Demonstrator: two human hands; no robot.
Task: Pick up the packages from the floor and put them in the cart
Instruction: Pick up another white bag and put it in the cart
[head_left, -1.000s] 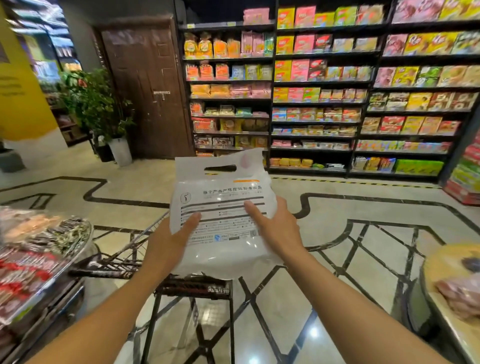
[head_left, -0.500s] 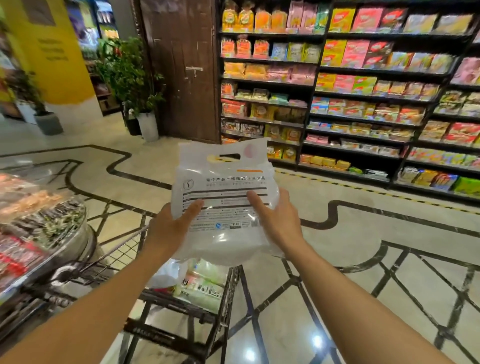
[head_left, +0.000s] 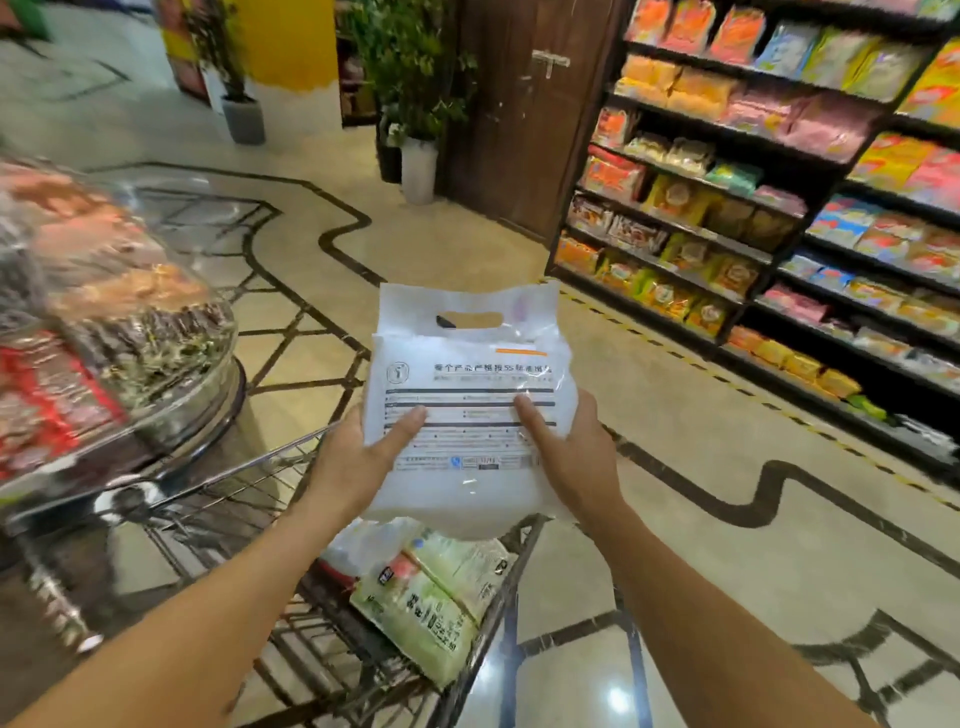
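A white plastic package (head_left: 467, 384) with a cut-out handle and printed text is held upright in front of me, above the wire cart (head_left: 291, 613). My left hand (head_left: 358, 462) grips its lower left side, thumb on the front. My right hand (head_left: 571, 457) grips its lower right side the same way. In the cart below lies a green package (head_left: 436, 597) with a white bag (head_left: 363, 545) partly hidden beside it.
A round display stand (head_left: 104, 332) piled with wrapped snacks crowds the cart's left. Black shelves of snack packs (head_left: 779, 208) run along the right. Potted plants (head_left: 415, 104) and a brown door (head_left: 535, 104) stand ahead. Patterned tile floor (head_left: 727, 519) lies to the right.
My view has turned left and tilted down, so the cart and its green package now show under the white package. Both hands keep the same hold.
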